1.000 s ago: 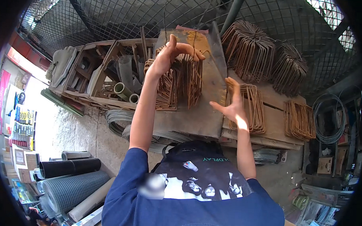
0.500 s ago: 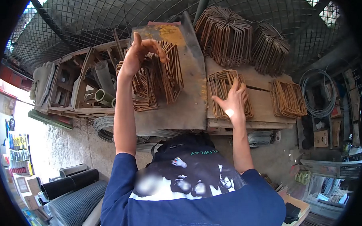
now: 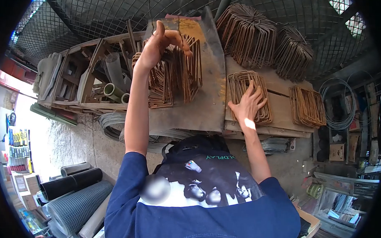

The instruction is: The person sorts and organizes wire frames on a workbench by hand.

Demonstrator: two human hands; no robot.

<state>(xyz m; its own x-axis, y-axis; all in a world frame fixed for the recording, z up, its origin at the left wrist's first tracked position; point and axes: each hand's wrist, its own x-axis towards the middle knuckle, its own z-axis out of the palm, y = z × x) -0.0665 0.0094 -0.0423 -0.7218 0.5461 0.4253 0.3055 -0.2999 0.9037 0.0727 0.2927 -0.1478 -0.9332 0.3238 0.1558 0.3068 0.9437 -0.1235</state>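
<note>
My left hand [image 3: 157, 46] is raised with its fingers apart and curved over a pile of rusty bent-wire rectangles [image 3: 192, 75] on the metal sheet [image 3: 169, 122]. Nothing shows in its grasp. My right hand [image 3: 248, 105] lies with spread fingers over a flat stack of rusty wire rectangles [image 3: 238, 81] on the wooden bench [image 3: 279, 107]. Its fingertips seem to touch the stack's wires. To the right of it is another flat stack of rectangles [image 3: 307, 107].
Two tall bundles of bent wire [image 3: 250, 37] stand at the back against the mesh fence [image 3: 97, 15]. A wooden shelf [image 3: 89, 73] with pipes is at left. Wire coils [image 3: 337, 103] hang at right; mesh rolls [image 3: 80, 207] lie at lower left.
The camera view has shifted, moving the bench and piles slightly rightward and up in view. My right hand sits lower against its stack, fingers spread more; my left hand keeps its shape.
</note>
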